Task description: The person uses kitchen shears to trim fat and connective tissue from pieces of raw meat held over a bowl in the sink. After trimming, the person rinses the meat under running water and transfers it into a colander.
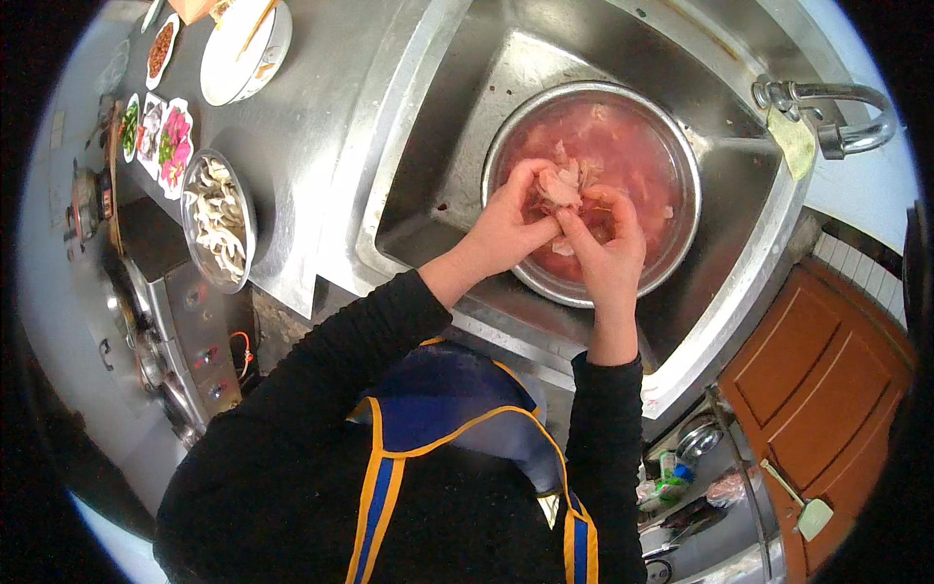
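Observation:
A round metal basin (693,212) stands in the stainless steel sink, full of reddish water (631,146) with pale pieces of what looks like raw meat in it. Over the near part of the basin, my left hand (514,215) and my right hand (609,237) come together. Between them they hold a pale pink, ragged piece of meat (560,186), pinched by thumbs and fingers. Its lower side is hidden by my fingers.
A chrome faucet (854,95) with a pale green cloth (792,142) stands right of the sink (489,58). On the left counter are a bowl of pale sliced food (219,219), a white bowl (237,55) with chopsticks, and several small dishes. A gas stove (179,306) stands at left.

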Demonstrator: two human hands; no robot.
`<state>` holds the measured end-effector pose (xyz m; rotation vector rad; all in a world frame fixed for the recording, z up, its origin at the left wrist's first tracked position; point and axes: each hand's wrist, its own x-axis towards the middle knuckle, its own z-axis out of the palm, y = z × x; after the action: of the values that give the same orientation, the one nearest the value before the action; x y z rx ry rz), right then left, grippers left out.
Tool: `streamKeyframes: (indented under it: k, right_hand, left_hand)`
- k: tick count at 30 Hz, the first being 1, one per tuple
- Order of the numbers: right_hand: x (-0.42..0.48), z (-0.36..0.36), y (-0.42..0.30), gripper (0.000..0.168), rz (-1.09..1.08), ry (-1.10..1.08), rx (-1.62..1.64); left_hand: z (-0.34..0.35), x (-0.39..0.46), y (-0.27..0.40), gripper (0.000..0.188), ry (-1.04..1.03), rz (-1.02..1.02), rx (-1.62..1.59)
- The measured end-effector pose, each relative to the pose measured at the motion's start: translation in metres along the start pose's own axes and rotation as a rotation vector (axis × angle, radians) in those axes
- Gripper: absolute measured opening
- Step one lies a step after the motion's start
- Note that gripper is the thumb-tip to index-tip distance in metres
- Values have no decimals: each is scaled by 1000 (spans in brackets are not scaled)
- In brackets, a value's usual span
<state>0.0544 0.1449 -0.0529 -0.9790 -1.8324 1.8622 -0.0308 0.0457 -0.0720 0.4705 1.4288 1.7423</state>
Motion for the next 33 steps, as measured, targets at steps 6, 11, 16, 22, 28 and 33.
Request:
streamKeyframes:
  k: [6,11,16,22,28,33]
  right_hand:
    - [3,-3,10,14,124,54,240]
    - [3,-7,13,13,190,29,392]
    - [4,-2,15,13,53,6,19]
    - [0,-3,7,15,193,-62,272]
    - [-1,-5,7,18,275,4,320]
    - [3,-7,16,19,282,-32,398]
  left_hand:
    - [-10,-1,4,22,-6,-172,-97]
    - [-8,2,0,16,103,-103,-222]
    - [-2,2,7,16,140,-18,-255]
    - [-4,1,9,18,165,-187,-86]
    - [-9,3,-1,14,223,-248,-256]
    - [-12,6,-8,16,238,-287,-272]
